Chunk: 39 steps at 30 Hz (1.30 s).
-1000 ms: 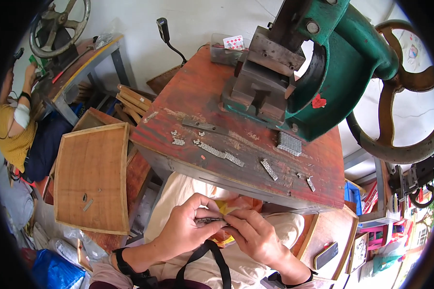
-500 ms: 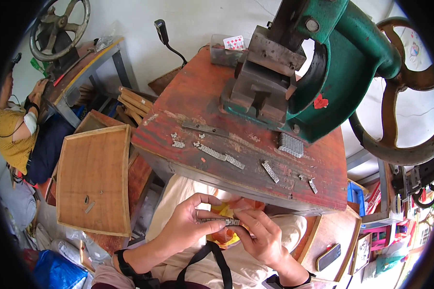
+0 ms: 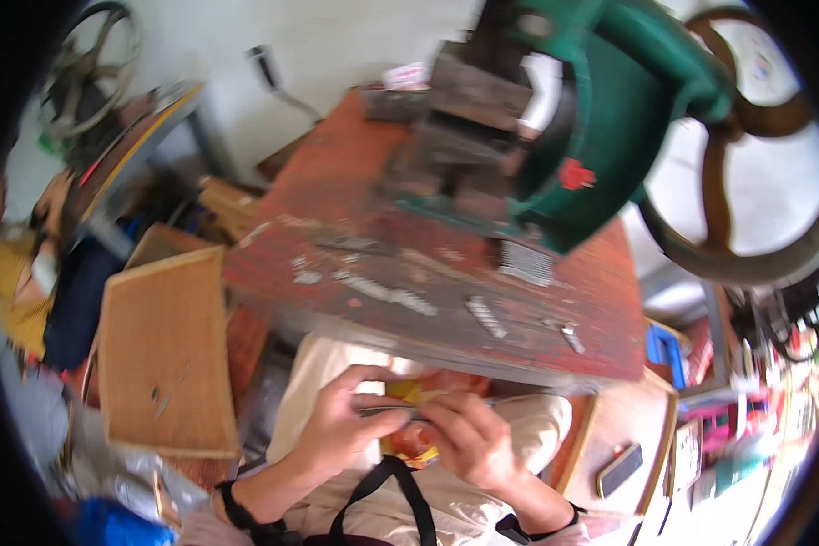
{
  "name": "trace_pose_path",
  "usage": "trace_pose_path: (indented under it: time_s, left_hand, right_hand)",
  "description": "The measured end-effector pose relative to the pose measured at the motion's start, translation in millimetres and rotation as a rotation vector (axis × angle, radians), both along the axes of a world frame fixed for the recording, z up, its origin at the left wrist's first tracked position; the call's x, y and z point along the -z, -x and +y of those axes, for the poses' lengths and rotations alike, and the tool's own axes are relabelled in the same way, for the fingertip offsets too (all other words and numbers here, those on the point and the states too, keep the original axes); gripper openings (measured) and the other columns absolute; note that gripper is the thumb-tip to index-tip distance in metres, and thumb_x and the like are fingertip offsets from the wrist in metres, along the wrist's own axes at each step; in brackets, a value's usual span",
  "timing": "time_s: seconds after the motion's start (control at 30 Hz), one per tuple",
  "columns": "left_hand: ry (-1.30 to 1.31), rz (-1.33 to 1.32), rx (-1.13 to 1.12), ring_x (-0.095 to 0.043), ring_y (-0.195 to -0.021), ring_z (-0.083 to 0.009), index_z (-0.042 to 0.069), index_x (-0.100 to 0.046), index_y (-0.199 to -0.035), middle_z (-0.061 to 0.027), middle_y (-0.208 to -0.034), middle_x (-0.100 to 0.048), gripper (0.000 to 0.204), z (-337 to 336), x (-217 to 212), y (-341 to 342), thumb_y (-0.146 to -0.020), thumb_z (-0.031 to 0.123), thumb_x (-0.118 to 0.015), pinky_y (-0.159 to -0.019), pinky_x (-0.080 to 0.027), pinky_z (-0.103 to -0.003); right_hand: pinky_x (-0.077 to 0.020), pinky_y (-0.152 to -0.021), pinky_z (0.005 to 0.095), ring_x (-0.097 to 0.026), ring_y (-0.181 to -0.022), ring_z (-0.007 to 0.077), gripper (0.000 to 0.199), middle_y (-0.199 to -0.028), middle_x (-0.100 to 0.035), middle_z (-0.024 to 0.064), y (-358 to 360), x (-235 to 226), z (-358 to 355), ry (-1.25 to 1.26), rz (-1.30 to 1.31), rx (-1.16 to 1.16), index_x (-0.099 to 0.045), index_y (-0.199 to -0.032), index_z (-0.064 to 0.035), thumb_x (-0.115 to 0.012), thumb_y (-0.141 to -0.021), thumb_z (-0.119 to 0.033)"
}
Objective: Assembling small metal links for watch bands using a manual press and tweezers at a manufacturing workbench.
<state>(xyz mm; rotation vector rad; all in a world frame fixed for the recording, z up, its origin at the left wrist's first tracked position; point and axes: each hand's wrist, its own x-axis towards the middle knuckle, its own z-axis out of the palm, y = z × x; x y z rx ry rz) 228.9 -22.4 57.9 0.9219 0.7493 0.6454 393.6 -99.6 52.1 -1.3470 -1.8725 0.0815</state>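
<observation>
At the lower centre of the frame, over the lap, the left hand (image 3: 341,428) and right hand (image 3: 469,441) meet, both pinching a thin grey metal strip (image 3: 387,412) held level between them. It looks narrow, flat and dull. Similar metal pieces (image 3: 400,296) lie scattered on the red bench (image 3: 337,182) above, below the green press (image 3: 610,118); I judge this strip not yet fed.
</observation>
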Motion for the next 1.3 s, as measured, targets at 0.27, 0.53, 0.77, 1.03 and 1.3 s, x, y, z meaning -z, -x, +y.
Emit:
trace_pose_path:
  time_s: [0.27, 0.53, 0.77, 1.03, 1.3]
  left_hand:
    - [0.054, -0.047, -0.051, -0.064, -0.074, -0.0215, -0.004, -0.047, -0.101, -0.0166, -0.083, -0.063, 0.035, -2, 11, 2, -0.072, -0.007, -0.067, -0.067, -0.057, -0.032]
    - [-0.086, -0.019, -0.018, -0.063, -0.068, -0.0205, -0.003, -0.045, -0.102, -0.0161, -0.08, -0.063, 0.042, -4, 15, 9, -0.07, -0.002, -0.071, -0.06, -0.056, -0.031]
    - [-0.051, -0.037, 0.077, -0.064, -0.066, -0.0225, -0.003, -0.045, -0.104, -0.0168, -0.08, -0.063, 0.045, -5, 23, 7, -0.068, -0.002, -0.073, -0.061, -0.055, -0.032]
    - [0.147, -0.099, 0.156, -0.064, -0.065, -0.023, -0.002, -0.049, -0.101, -0.0138, -0.078, -0.064, 0.033, -12, 21, -19, -0.074, -0.005, -0.067, -0.058, -0.053, -0.033]
    - [0.34, -0.225, 0.196, -0.065, -0.066, -0.023, 0.0, -0.05, -0.099, -0.0128, -0.077, -0.063, 0.028, -9, 30, -30, -0.076, -0.007, -0.064, -0.056, -0.053, -0.031]
  right_hand:
    - [-0.0501, -0.066, 0.0355, -0.059, -0.076, 0.0278, 0.024, -0.088, -0.056, 0.0122, 12, 5, -5, -0.038, 0.224, 0.013, -0.06, -0.097, 0.0003, -0.063, -0.073, 0.002]
    - [-0.0476, -0.07, 0.0314, -0.06, -0.081, 0.0225, 0.018, -0.09, -0.061, 0.0107, 8, 4, -10, 0.414, 0.781, -0.104, -0.061, -0.096, 0.0006, -0.064, -0.079, -0.003]
    - [-0.0458, -0.063, 0.024, -0.057, -0.075, 0.0085, 0.015, -0.093, -0.063, 0.0057, 6, 31, -17, 0.433, 0.974, -0.215, -0.06, -0.099, 0.0006, -0.06, -0.085, -0.003]
    - [-0.0376, -0.049, 0.02, -0.051, -0.061, 0.0071, 0.018, -0.084, -0.065, 0.0082, -20, 31, -32, 0.702, 1.577, -0.326, -0.06, -0.1, 0.0024, -0.063, -0.083, -0.002]
    - [-0.0434, -0.057, 0.0213, -0.054, -0.068, 0.0082, 0.019, -0.081, -0.063, 0.0062, -31, 39, -33, 0.677, 1.732, -0.399, -0.059, -0.101, 0.0033, -0.062, -0.084, -0.005]
